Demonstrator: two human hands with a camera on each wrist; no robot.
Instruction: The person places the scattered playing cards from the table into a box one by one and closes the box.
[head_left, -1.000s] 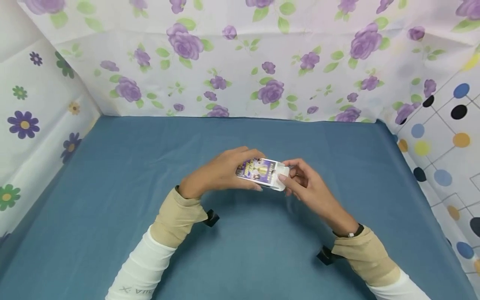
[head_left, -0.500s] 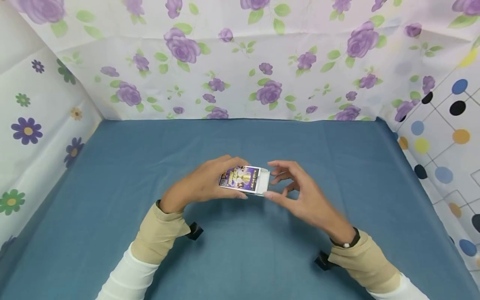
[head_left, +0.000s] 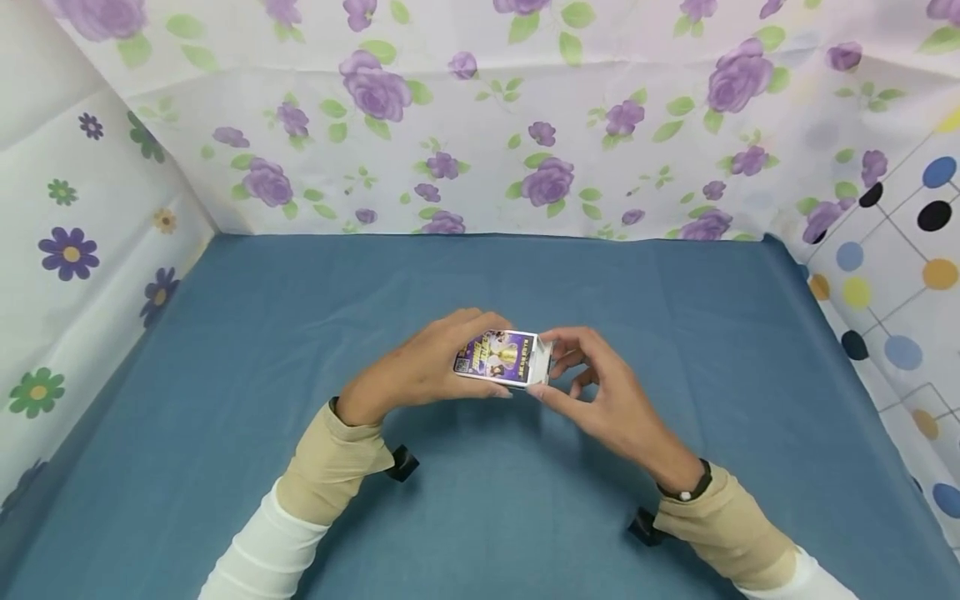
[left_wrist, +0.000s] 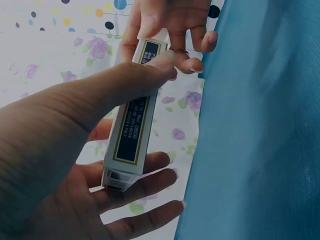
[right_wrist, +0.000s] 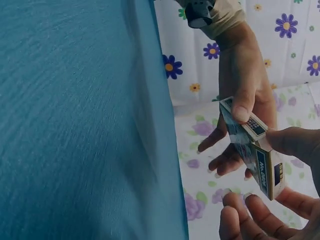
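Note:
A small card box (head_left: 497, 358), purple with a gold trophy on its face and a white end, is held above the blue cloth. My left hand (head_left: 420, 362) grips it from the left, the thumb along one narrow side and the fingers round the other. In the left wrist view that side of the card box (left_wrist: 131, 130) carries a dark printed label. My right hand (head_left: 611, 400) pinches the white end between thumb and index finger, its other fingers loosely bent. Seen from the right wrist, the end of the card box (right_wrist: 270, 172) bears a "No." label.
Blue cloth (head_left: 480, 508) covers the table under both hands. A floral sheet (head_left: 480, 150) hangs behind it, with a flower-patterned sheet (head_left: 90, 333) at the left and a dotted one (head_left: 885, 333) at the right.
Both hands have shifted the box leftward and slightly nearer since a second ago. My right fingers came off its white end half a second ago and now pinch it again.

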